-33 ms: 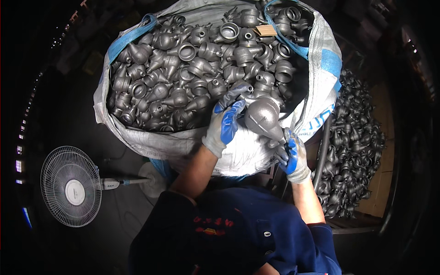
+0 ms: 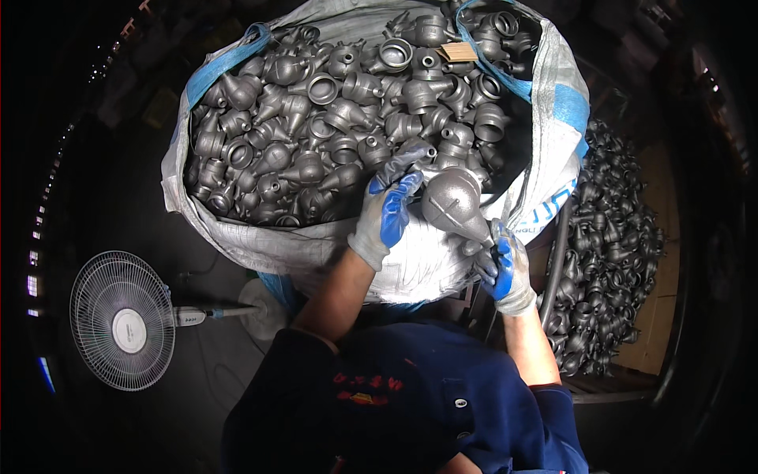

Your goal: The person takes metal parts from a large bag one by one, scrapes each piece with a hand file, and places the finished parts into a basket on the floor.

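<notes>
Between my two gloved hands is a dark grey metal casting (image 2: 453,201) with a rounded body, held over the near rim of a large white woven bulk bag (image 2: 316,244). My left hand (image 2: 388,207), in a grey and blue coated glove, is closed on the casting's upper left side, near a small pipe-like stub. Gloved the same way, my right hand (image 2: 504,267) pinches the tapered lower right end. The rounded side faces up, and the underside is hidden. Many similar grey castings (image 2: 316,134) fill the bag just beyond my hands.
Blue straps (image 2: 229,65) loop over the bag's rim. A piece of brown cardboard (image 2: 459,52) lies on the castings. To the right, a dark bar (image 2: 557,265) stands beside another heap of castings (image 2: 604,253). A fan (image 2: 124,322) is at the left.
</notes>
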Available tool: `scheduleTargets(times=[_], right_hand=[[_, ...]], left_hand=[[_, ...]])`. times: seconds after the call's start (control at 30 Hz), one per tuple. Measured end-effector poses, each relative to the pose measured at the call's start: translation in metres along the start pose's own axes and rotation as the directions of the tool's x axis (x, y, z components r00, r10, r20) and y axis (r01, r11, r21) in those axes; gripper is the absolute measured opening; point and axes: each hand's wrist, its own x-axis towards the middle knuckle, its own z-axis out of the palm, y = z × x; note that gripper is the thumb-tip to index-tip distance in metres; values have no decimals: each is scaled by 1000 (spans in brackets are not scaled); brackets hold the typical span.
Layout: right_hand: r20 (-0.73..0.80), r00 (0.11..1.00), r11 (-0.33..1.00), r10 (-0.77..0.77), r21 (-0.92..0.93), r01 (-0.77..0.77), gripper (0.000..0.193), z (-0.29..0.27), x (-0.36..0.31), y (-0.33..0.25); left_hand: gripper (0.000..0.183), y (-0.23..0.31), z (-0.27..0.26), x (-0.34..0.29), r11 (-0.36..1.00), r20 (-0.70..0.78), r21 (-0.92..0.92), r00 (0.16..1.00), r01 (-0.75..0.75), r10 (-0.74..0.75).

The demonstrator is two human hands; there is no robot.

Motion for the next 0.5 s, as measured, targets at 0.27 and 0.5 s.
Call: scheduleTargets(times=[0.27,0.5], right_hand=[[22,999,986,-43,-162,46,34,32,-6,-16],[-66,994,926,-86,-373,55,41,35,-5,-29]], left_hand=[[33,-7,-9,4,998,-15,-43,998,55,-56],[28,-16,-10,-1,976,-52,-150,984,159,-169]])
